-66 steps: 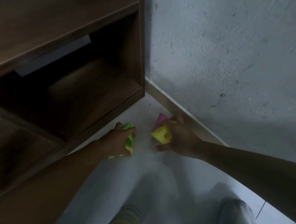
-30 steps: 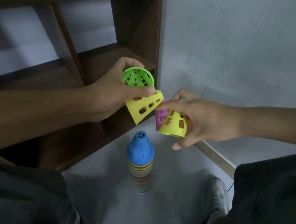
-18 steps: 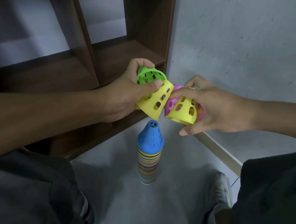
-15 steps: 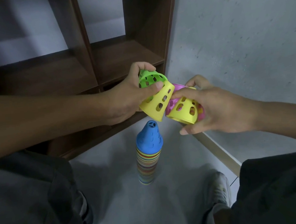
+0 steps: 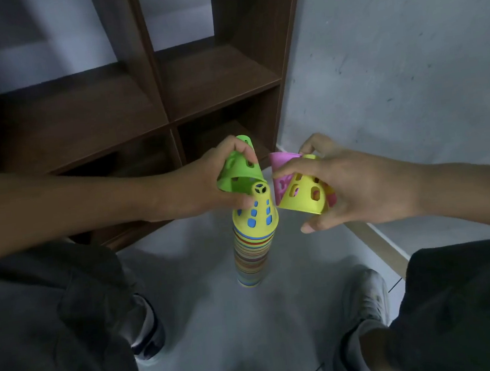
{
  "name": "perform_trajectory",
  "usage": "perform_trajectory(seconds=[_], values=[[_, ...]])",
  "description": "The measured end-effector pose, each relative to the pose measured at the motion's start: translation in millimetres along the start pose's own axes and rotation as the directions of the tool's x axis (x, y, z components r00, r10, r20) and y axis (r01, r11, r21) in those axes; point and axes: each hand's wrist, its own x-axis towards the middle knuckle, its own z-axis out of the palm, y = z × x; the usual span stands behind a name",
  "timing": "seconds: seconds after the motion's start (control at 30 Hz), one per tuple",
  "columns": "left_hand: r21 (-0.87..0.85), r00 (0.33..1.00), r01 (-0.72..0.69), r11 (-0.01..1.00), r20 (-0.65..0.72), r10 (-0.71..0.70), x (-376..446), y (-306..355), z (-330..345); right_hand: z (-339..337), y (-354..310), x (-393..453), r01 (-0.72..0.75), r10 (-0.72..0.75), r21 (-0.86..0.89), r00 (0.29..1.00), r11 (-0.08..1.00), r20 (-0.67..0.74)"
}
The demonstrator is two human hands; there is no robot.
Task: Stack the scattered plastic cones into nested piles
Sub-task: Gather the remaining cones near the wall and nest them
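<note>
A tall nested pile [image 5: 252,249] of striped, many-coloured cones is standing upright on the pale floor [image 5: 209,316], between the person's two shoes. A yellow cone [image 5: 255,211] is sitting on top of the pile, with blue showing through its side holes.

The left hand [image 5: 207,186] is holding a green cone [image 5: 237,168], its grip clamped on that cone: fingers are curling over the narrow end and the thumb is lying under the wide rim. The green cone is tilting just above and behind the tip of the pile's yellow cone, and the left thumb is touching or nearly touching the yellow cone's side.

The right hand [image 5: 355,185] is gripping a second yellow cone [image 5: 302,194] with a pink cone [image 5: 281,169] nested inside it, fingers wrapped over the top and the thumb under the rim. This pair is being held tilted, just to the right of the pile's top.

A dark wooden shelf unit [image 5: 168,96] is standing behind, beside a grey wall [image 5: 406,62].
</note>
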Motion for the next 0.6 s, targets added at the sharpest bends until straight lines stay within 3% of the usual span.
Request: perform_trajectory(seconds=[0.27, 0.4, 0.6], values=[[-0.018, 0.996, -0.084, 0.996, -0.027, 0.083, -8, 4, 1, -7, 10, 1, -0.051, 0.053, 0.092, 0.998, 0.994, -0.017], [0.130, 0.998, -0.063, 0.989, -0.022, 0.067, -5, 4, 7, -14, 18, -1, -0.124, 0.134, 0.188, 0.990, 0.974, -0.044], [0.243, 0.986, -0.152, 0.958, -0.030, 0.164, -5, -1, 21, -24, 27, -9, -0.145, 0.171, 0.535, 0.985, 0.832, 0.000]])
